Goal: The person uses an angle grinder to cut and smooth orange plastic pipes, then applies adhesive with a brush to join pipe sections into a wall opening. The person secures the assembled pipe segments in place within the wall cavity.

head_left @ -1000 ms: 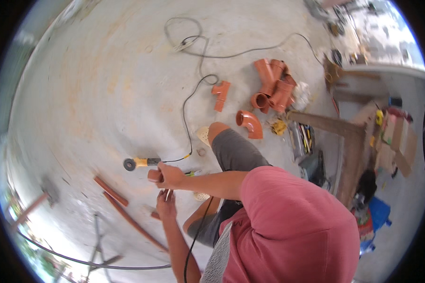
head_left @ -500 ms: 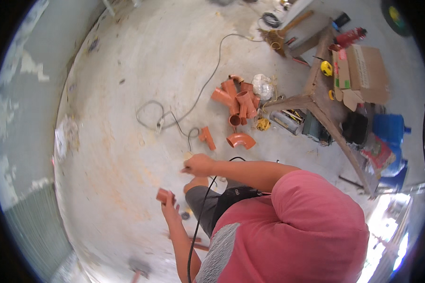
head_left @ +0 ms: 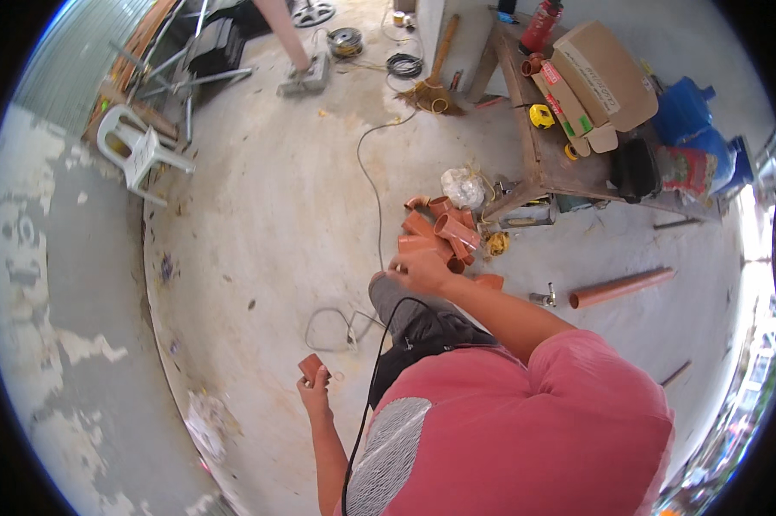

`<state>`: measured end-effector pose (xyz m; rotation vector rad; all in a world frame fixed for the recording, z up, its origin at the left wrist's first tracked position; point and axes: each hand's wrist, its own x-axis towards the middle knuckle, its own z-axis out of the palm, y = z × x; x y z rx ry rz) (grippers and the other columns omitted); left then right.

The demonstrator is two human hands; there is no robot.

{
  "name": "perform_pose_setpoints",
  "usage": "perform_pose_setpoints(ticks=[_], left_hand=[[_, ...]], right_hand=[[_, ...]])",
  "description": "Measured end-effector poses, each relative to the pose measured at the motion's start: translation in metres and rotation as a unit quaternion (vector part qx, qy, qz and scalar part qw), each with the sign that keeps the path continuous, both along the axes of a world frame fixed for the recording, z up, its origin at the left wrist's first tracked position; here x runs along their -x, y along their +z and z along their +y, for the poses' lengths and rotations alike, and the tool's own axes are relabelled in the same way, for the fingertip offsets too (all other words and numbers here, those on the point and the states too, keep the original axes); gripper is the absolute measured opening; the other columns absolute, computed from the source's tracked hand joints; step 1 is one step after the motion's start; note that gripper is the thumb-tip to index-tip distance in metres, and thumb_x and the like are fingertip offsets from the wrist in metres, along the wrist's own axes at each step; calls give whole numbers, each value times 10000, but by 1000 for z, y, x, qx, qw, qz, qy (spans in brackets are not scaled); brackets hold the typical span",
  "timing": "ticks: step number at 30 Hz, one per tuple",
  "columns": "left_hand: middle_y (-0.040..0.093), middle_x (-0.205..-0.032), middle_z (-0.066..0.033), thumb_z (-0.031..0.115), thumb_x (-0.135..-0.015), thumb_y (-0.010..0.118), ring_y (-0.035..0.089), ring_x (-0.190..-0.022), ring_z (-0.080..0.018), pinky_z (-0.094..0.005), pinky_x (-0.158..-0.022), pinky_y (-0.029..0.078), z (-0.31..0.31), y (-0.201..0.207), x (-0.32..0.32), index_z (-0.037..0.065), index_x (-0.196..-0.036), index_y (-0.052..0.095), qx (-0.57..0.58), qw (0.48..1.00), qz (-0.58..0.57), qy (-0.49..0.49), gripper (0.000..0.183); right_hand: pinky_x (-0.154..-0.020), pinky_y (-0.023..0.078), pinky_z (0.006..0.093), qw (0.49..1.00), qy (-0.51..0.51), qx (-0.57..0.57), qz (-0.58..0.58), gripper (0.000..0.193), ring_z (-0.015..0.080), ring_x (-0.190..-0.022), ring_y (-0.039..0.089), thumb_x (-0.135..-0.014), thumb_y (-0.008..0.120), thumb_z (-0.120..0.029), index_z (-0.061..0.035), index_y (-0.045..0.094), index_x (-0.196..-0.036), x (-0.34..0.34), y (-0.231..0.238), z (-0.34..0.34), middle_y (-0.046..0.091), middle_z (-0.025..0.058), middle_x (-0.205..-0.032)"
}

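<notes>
A short orange-brown pipe piece (head_left: 312, 367) is in my left hand (head_left: 316, 397), low and left of my body, with the fingers wrapped round it. My right hand (head_left: 424, 272) is held out in front of me, its fingers curled together. Something small and dark may be at its fingertips, but I cannot make it out. Just beyond that hand, a pile of orange-brown pipe fittings (head_left: 459, 232) lies on the floor, partly covered by the hand in this view. A curved fitting (head_left: 489, 281) shows only in part above my right forearm.
A grey cable (head_left: 379, 198) runs across the floor, with loops near my leg. On the right stands a wooden table (head_left: 538, 163) bearing a cardboard box (head_left: 607, 73). A long pipe (head_left: 622, 287) lies right of me. A white chair (head_left: 138, 148) is by the left wall.
The view has turned and moved, bringing the chair and the long pipe into sight. My right hand now appears nearer the fittings pile. The pipe piece stays in my left hand.
</notes>
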<state>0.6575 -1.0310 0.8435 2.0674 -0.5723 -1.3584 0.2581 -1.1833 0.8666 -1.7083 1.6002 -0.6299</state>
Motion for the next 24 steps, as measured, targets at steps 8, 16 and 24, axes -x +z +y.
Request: perform_pose_setpoints(ticks=[8,16,24], left_hand=[[694,-1095,-57,655,-806,797,620,-986,-210,-431,-780,479,-222,-57,-68,108,-1271,624,-125,988,-1,-88,738],[668,-1196,-38,763,-770,742,581,-1093,-250,-490,-869,448,-399,-42,-28,175,-1320,654,-254,964,47,-69,809],[637,-1301,-59,757,-760,755,559,-1160,-265,-487,-924,434,-735,-54,39,159,-1394,605,-213,968,71,-110,885]], right_hand=[[-772,536,507,989,-77,-110,67,464,386,-882,719,-967,620,-503,-64,767,-925,1,-70,-195,754,186,-917],[-741,544,501,982,-166,-91,10,333,380,-824,708,-934,691,-398,-71,740,-984,97,-17,-475,742,160,-853],[-735,550,469,933,-357,28,-40,348,381,-819,708,-903,732,-398,-53,713,-946,209,-6,-670,736,181,-866]])
